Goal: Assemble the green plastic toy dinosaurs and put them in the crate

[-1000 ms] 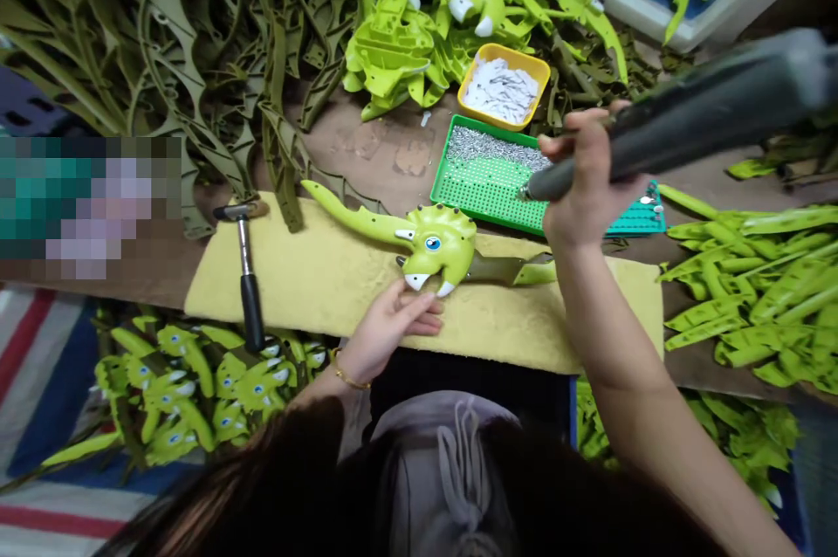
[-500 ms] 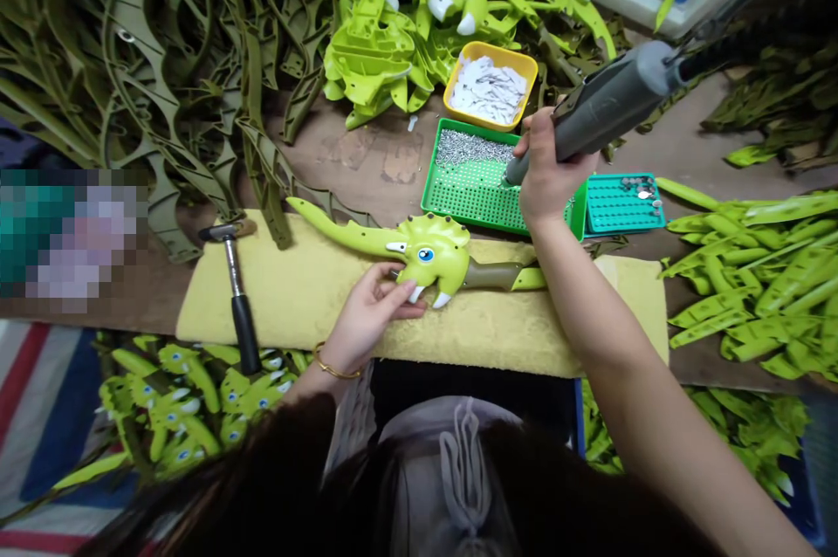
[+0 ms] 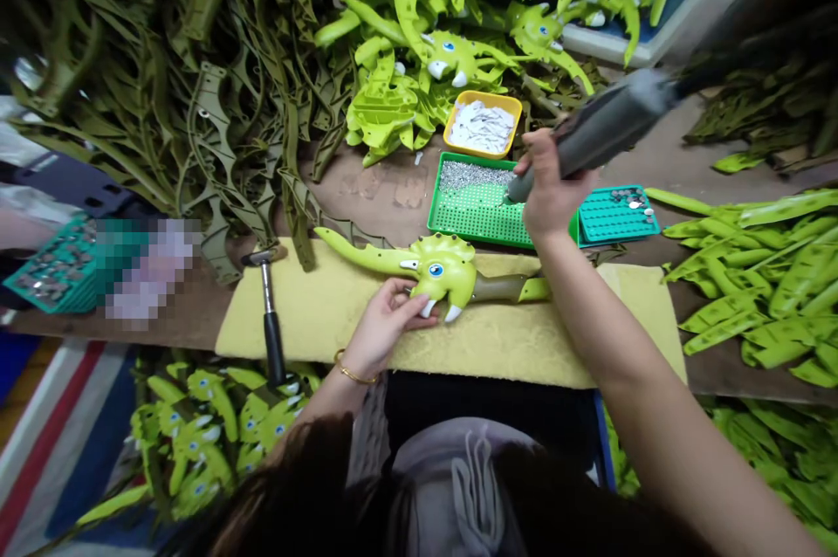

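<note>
My left hand (image 3: 391,319) is closed on the lower snout of a lime-green horned-dinosaur toy (image 3: 451,267), thumb and fingers pinching it near its white horns. The toy lies on a yellow cloth pad (image 3: 511,347), its long green piece pointing left and an olive-brown section on the right. My right hand (image 3: 553,190) is wrapped round a grey electric screwdriver (image 3: 612,125), tilted, with its tip over a green perforated tray (image 3: 458,212) of small screws. Whether the tip touches the tray I cannot tell.
A hammer (image 3: 270,312) lies on the pad's left. Behind the tray stands a yellow bin (image 3: 484,122) of small white pieces; a teal tray (image 3: 619,215) is beside it. Olive parts (image 3: 216,120) heap at left, green parts (image 3: 779,278) at right, toy pieces (image 3: 393,94) behind.
The camera view has shifted, so the bench appears lower and more of its left side shows. Both hands keep their hold; the screwdriver tip stays over the screw tray.
</note>
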A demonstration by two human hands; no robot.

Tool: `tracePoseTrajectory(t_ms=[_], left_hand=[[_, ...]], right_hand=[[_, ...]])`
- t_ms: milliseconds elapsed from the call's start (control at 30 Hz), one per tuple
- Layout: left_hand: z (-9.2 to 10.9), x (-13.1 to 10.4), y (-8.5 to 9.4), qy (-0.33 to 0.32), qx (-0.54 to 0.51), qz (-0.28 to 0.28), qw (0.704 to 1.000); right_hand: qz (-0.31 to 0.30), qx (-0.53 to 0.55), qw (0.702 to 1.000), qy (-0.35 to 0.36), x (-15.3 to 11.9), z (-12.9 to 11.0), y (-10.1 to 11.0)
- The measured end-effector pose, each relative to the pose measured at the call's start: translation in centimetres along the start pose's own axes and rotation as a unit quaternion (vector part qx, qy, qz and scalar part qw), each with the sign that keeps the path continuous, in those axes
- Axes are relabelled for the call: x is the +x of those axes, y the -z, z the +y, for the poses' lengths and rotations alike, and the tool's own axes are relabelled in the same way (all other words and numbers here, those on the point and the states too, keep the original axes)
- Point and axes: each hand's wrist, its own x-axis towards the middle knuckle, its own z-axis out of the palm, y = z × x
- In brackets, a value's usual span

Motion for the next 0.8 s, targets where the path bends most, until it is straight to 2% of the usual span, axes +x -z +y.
tracePoseTrajectory(t_ms=[100, 233, 433, 600, 800], left_hand=[[-1.0, 0.0, -1.0, -0.010, -0.025, -0.012, 1.000], [-2.2, 0.3, -2.2, -0.010, -0.048, -0.006, 0.999], [-2.5, 0.5, -2.6, -0.015, -0.046, 0.002, 0.999], [-2.8, 0.6, -2.4, -0.011, -0.048, 0.001, 0.999], [-2.8, 0.7, -2.3, -0.009, -0.053, 0.002, 0.999]], right_hand=[[-0.038, 0.020, 0.999, 0.027, -1.1, -3.5, 0.9], [-0.108, 0.065, 0.992, -0.010, -3.8, -6.2, 2.2], [-0.125, 0.084, 0.987, -0.047, -6.0, -5.4, 2.4], [-0.143, 0.089, 0.985, -0.037, -5.6, -5.2, 2.2], [-0.146, 0.066, 0.987, -0.002, -5.0, -6.4, 2.3]])
